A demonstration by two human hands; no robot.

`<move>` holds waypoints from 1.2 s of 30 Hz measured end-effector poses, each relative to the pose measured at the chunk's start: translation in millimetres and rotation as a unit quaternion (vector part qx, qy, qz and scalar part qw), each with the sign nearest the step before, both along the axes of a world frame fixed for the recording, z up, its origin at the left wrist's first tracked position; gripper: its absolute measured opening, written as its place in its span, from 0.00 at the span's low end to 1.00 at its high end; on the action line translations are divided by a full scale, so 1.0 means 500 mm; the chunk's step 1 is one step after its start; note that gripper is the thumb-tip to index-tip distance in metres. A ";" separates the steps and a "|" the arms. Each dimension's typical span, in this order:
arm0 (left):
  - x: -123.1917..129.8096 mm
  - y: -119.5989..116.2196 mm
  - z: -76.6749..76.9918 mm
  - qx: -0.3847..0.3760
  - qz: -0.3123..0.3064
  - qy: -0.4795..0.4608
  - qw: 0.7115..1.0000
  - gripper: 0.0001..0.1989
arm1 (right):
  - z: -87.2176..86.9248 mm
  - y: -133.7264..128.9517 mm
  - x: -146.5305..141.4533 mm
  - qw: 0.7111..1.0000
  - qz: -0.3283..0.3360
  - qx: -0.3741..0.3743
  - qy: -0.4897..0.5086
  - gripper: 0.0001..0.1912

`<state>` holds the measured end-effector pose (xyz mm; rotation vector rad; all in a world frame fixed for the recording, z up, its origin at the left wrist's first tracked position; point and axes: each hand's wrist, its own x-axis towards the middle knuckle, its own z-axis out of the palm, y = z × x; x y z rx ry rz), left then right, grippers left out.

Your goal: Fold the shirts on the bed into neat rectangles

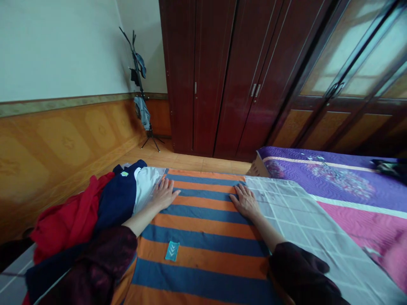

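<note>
An orange and blue-grey striped cloth (203, 218) lies spread out flat in front of me, with a small teal patch (172, 251) on it. On its far left edge rests my left hand (164, 194), palm down, fingers spread. My right hand (246, 201) lies flat near the far right edge, its fingers also apart. Neither hand holds anything. Beneath the striped cloth is a pale checked cover (286, 212), which shows on the right.
Red clothing (71, 216) and a navy and white garment (117, 197) are heaped at the left. A bed with a purple and pink cover (337, 173) stands at the right. Beyond are a dark red wardrobe (210, 80) and a coat stand (138, 72).
</note>
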<state>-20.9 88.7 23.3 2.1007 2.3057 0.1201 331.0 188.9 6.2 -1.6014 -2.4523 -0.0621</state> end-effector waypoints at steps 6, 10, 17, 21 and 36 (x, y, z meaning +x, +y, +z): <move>0.113 -0.112 0.014 0.009 -0.135 -0.024 0.990 0.33 | 0.049 -0.066 -0.061 1.000 -0.002 -0.020 0.014 0.31; 0.180 -0.156 -0.007 -0.010 -0.160 -0.034 0.987 0.32 | 0.054 -0.186 -0.189 0.991 0.126 -0.036 0.008 0.32; 0.059 -0.254 -0.037 -0.005 -0.122 0.024 0.992 0.33 | 0.071 -0.188 -0.068 0.994 0.078 -0.074 -0.003 0.31; 0.020 -0.355 -0.043 -0.011 -0.108 0.037 0.993 0.36 | 0.094 -0.217 0.073 0.996 -0.064 -0.064 0.001 0.32; 0.267 -0.391 0.093 -0.105 -0.511 -0.138 0.842 0.30 | -0.009 -0.484 0.330 0.984 -0.175 0.019 0.022 0.26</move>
